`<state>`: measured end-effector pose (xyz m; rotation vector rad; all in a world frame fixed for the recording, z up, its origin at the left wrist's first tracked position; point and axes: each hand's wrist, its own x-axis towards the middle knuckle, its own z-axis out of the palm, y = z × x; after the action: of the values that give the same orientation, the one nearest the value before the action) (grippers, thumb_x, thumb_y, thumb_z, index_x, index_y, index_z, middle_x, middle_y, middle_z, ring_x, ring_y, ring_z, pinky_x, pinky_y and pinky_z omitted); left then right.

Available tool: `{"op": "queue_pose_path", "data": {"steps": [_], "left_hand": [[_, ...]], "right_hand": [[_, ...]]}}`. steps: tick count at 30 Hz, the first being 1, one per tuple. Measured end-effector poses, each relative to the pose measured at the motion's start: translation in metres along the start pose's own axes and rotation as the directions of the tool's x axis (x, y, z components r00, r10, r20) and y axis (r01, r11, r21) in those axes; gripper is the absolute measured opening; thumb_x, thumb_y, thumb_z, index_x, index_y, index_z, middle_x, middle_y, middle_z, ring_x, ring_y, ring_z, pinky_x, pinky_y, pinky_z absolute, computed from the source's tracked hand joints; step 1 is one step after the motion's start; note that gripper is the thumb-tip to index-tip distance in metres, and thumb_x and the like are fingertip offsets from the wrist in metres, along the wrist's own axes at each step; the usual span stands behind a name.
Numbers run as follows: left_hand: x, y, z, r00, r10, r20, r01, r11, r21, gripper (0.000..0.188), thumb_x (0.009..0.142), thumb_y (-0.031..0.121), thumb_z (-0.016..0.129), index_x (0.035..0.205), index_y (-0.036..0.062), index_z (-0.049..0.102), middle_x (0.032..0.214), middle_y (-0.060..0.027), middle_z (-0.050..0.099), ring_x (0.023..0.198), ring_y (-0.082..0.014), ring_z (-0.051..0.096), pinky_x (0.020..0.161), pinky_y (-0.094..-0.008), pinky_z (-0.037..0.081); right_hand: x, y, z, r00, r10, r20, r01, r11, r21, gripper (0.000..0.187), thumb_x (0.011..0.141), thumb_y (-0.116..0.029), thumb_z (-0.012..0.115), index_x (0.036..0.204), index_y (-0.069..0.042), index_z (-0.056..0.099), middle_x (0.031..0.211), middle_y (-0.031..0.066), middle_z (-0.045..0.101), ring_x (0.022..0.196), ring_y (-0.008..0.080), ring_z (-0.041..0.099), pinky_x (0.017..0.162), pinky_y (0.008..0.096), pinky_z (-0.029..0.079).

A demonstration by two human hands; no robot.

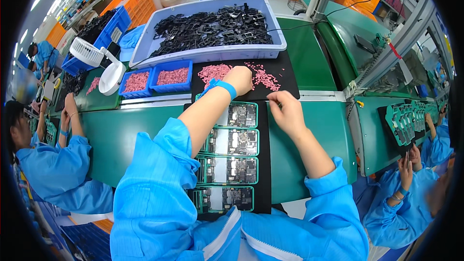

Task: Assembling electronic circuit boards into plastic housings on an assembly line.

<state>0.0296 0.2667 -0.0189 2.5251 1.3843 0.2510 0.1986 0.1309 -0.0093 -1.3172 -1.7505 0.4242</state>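
Note:
My left hand (pixel 240 80), with a blue strap at its wrist, reaches to the black mat (pixel 289 75) between two heaps of small pink pieces (pixel 265 79). Its fingers curl down and away, so their tips are hidden. Lower and to the right, my right hand (pixel 287 111) hovers at the edge of the dark strip, thumb and forefinger drawn together; anything between them is too small to make out. Below my left hand runs a column of green frames (pixel 257 141) holding dark circuit boards (pixel 241 169) with pale strips. My left forearm covers part of the upper frames.
A large pale bin (pixel 278 43) of black plastic parts stands behind the mat. Two blue boxes (pixel 153 87) of pink pieces sit at left, beside a white fan (pixel 87 51). Co-workers in blue work at left (pixel 58 164) and right (pixel 403 208). A metal post (pixel 396 48) rises at right.

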Motion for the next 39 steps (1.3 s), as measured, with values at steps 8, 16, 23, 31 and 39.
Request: {"op": "queue_pose_path", "data": {"steps": [8, 16, 23, 31, 39], "left_hand": [[0.021, -0.001, -0.012, 0.989, 0.058, 0.136, -0.066, 0.996, 0.056, 0.01, 0.065, 0.015, 0.07, 0.07, 0.0062, 0.071, 0.074, -0.0168, 0.067, 0.074, -0.0319, 0.066, 0.073, -0.039, 0.053], [0.015, -0.004, -0.019, 0.987, 0.1, 0.126, -0.097, 0.995, -0.026, 0.015, 0.07, 0.013, 0.061, 0.071, 0.0003, 0.069, 0.078, -0.0238, 0.064, 0.077, -0.0385, 0.064, 0.074, -0.0449, 0.052], [0.008, -0.006, -0.022, 0.988, 0.124, 0.097, -0.125, 0.992, 0.001, 0.018, 0.073, 0.015, 0.06, 0.074, -0.0009, 0.069, 0.08, -0.0249, 0.065, 0.078, -0.0395, 0.064, 0.075, -0.0453, 0.052], [-0.029, 0.003, -0.038, 0.972, 0.223, 0.075, -0.219, 0.974, -0.058, 0.014, 0.075, 0.015, 0.063, 0.078, 0.0026, 0.067, 0.08, -0.0191, 0.066, 0.075, -0.0355, 0.064, 0.07, -0.0428, 0.051], [-0.069, 0.017, -0.045, 0.939, 0.323, 0.116, -0.321, 0.946, -0.038, 0.01, 0.073, 0.014, 0.065, 0.077, 0.0059, 0.068, 0.079, -0.0112, 0.066, 0.076, -0.029, 0.065, 0.07, -0.0393, 0.052]], "right_hand": [[0.064, 0.044, 0.029, 0.99, 0.077, 0.12, -0.039, 0.957, -0.288, 0.006, 0.075, -0.01, 0.063, 0.078, -0.004, 0.064, 0.086, 0.0163, 0.064, 0.081, 0.035, 0.063, 0.073, 0.0456, 0.051], [0.104, 0.027, 0.049, 0.922, 0.272, 0.277, -0.07, 0.818, -0.571, 0.015, 0.072, -0.018, 0.064, 0.078, -0.005, 0.071, 0.082, 0.0175, 0.068, 0.082, 0.0345, 0.067, 0.074, 0.0432, 0.054], [0.103, 0.019, 0.051, 0.942, 0.103, 0.32, 0.105, 0.813, -0.573, 0.015, 0.074, -0.016, 0.062, 0.071, -0.002, 0.068, 0.078, 0.0201, 0.067, 0.077, 0.0356, 0.066, 0.069, 0.0448, 0.053], [0.087, 0.016, 0.048, 0.945, 0.115, 0.306, 0.097, 0.795, -0.599, 0.015, 0.074, -0.011, 0.062, 0.085, -0.002, 0.066, 0.091, 0.0201, 0.067, 0.086, 0.0348, 0.066, 0.076, 0.0428, 0.054], [0.033, 0.001, 0.006, 0.947, 0.049, 0.317, 0.124, 0.854, -0.505, 0.011, 0.077, -0.002, 0.054, 0.088, 0.001, 0.056, 0.091, 0.0216, 0.064, 0.087, 0.0369, 0.063, 0.076, 0.0448, 0.051]]}}
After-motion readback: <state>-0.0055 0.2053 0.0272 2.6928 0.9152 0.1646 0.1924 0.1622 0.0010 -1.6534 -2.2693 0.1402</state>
